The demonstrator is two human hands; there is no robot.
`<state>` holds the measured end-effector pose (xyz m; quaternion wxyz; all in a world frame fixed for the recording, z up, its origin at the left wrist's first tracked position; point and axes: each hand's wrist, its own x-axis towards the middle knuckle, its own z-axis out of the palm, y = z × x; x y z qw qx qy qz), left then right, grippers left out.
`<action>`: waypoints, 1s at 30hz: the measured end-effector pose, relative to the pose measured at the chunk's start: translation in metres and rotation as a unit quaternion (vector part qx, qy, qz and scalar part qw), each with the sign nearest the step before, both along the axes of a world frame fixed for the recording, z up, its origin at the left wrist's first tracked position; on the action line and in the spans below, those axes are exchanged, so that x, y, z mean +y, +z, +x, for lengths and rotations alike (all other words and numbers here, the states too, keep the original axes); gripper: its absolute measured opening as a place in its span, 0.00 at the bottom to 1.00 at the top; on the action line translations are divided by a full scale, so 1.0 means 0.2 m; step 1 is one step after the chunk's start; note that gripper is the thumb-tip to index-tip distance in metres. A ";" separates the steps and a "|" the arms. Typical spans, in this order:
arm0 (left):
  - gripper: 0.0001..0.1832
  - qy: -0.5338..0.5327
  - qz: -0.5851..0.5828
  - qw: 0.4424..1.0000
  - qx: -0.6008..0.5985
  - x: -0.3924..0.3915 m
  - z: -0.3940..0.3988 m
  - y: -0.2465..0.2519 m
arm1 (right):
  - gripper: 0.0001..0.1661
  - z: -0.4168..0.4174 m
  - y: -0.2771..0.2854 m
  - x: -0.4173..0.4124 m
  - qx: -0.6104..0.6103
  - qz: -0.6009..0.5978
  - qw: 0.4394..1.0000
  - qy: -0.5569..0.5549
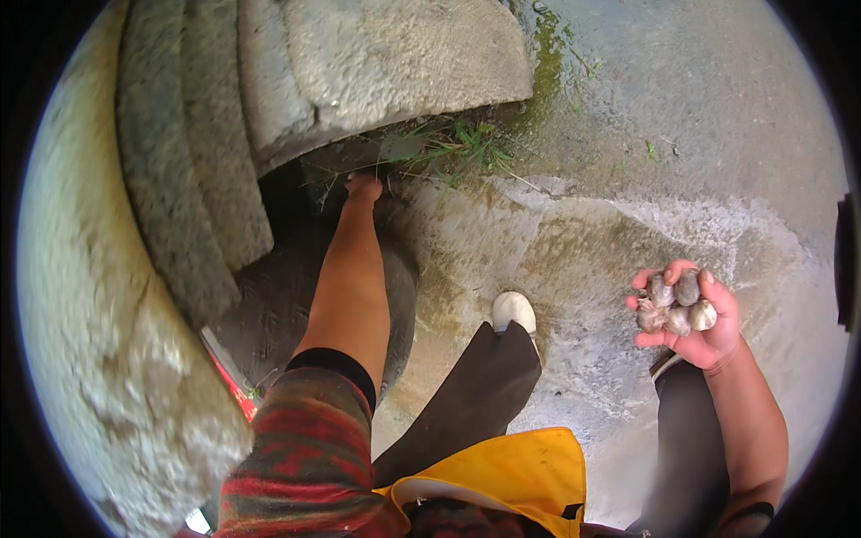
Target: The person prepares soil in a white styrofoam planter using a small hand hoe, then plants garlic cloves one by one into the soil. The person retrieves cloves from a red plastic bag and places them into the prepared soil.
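My right hand (699,323) is held palm up at the right, fingers curled around several small roundish grey-brown objects (678,322), perhaps snails or shellfish; their exact kind cannot be told. At the upper left, my left arm reaches down beneath a stone slab. My left hand (365,187) is at the dark gap by the slab's lower edge, beside some grass (474,144). Its fingers are mostly hidden in shadow, so whether they hold anything cannot be told. Under that arm lies a dark, rounded, patterned rubber-like surface (289,296).
Thick stone slabs (417,54) and stepped stone ledges (202,161) rise at the upper left, with a pale rough stone edge (101,289) at the far left. Rough wet concrete (592,249) lies underfoot. A white shoe tip (513,311) and a yellow apron (511,464) are below.
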<state>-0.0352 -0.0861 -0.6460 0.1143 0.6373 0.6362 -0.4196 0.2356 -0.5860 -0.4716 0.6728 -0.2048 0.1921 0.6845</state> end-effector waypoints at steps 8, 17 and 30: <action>0.15 -0.085 0.069 0.994 0.028 0.20 -0.13 -0.17 | 0.22 -0.06 -0.09 0.14 0.062 0.036 0.997 0.002; 0.13 -0.015 0.145 0.987 -0.072 0.14 -0.16 -0.25 | 0.23 -0.03 -0.04 0.15 0.071 0.044 0.996 -0.017; 0.13 -0.019 0.280 0.866 -0.414 -1.01 0.04 0.30 | 0.28 0.00 0.59 0.04 0.082 -0.006 0.994 -0.072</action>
